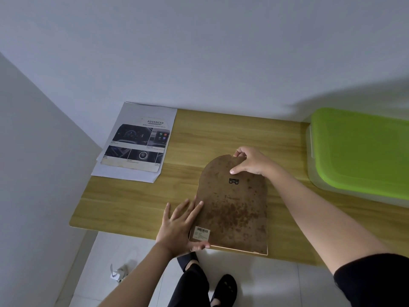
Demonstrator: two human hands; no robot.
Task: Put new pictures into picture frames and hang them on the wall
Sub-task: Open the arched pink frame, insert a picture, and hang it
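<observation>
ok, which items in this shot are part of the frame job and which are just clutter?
In the job:
- brown arch-topped picture frame lying face down, its stained backing board up
- printed car-interior picture on white paper
- left hand flat against the frame's left edge
- right hand pinching the frame's top

Lying about:
- clear plastic box with green lid
- white charger on the floor
- wooden table, work surface only

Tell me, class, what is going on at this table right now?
A person is working on an arch-topped picture frame lying face down on the wooden table. The right hand pinches the top edge of its stained brown backing board, while the left hand presses flat against the frame's lower left side. A printed car brochure page lies nearby, and a green-lidded plastic box sits at the right.
</observation>
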